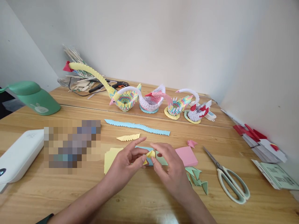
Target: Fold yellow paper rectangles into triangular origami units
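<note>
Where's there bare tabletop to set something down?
Bare wood shows between the white device and left forearm, and between the scissors and red-and-white papers. It's crowded around the hands, with paper stacks and folded green pieces, and behind, with paper swans.

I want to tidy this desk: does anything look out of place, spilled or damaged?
Nothing looks spilled or damaged. The green pieces lie in a loose jumble near the right hand, unlike the stacked pink paper. A pixelated patch at left hides what is there.
</note>
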Action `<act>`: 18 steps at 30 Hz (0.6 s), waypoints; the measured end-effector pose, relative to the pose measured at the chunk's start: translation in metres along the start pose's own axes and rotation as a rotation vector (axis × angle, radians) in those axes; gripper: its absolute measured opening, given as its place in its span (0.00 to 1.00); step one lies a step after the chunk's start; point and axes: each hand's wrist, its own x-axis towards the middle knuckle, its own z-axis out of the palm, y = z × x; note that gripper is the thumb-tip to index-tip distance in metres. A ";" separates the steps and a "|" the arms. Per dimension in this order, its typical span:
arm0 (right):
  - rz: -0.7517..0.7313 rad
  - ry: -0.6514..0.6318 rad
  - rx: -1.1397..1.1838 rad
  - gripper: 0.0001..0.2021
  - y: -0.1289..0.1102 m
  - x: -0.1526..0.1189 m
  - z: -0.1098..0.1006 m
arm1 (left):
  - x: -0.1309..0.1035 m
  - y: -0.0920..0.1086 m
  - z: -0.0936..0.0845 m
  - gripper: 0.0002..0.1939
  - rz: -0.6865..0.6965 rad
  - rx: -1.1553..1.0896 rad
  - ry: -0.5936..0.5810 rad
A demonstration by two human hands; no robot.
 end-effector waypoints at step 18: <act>-0.152 0.034 -0.131 0.08 0.005 0.000 0.000 | 0.001 0.005 -0.001 0.23 -0.046 -0.185 0.012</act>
